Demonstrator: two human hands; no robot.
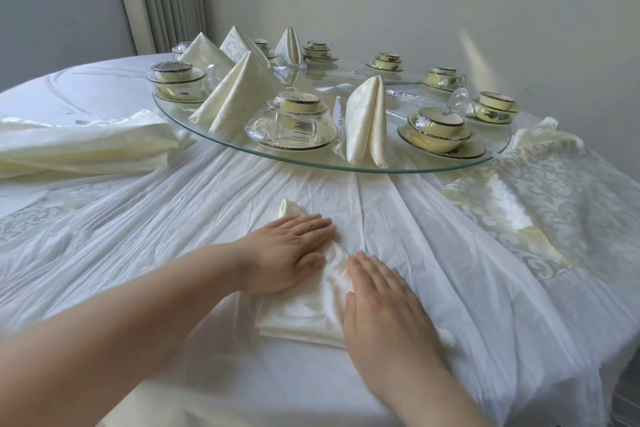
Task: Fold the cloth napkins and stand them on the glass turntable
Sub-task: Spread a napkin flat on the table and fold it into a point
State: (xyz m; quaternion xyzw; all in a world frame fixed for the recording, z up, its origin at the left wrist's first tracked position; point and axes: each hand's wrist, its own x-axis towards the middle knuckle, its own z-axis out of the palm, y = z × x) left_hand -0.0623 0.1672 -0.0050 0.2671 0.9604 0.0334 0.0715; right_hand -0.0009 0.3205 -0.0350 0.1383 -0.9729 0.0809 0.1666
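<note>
A cream cloth napkin (311, 308) lies folded into a narrow triangle on the table in front of me. My left hand (284, 253) presses flat on its upper left part, fingers straight. My right hand (381, 302) lies flat on its right edge. Beyond them the round glass turntable (433, 168) carries several folded napkins standing upright: one near the front (367, 121), one at the left (235, 94), others further back (289, 45).
Several wrapped sets of cups and bowls (436, 132) ring the turntable. A pile of unfolded napkins (86, 142) lies at the left, a patterned cloth (540, 204) at the right. A thin plastic sheet (173, 236) covers the tablecloth. The table edge falls away at the right.
</note>
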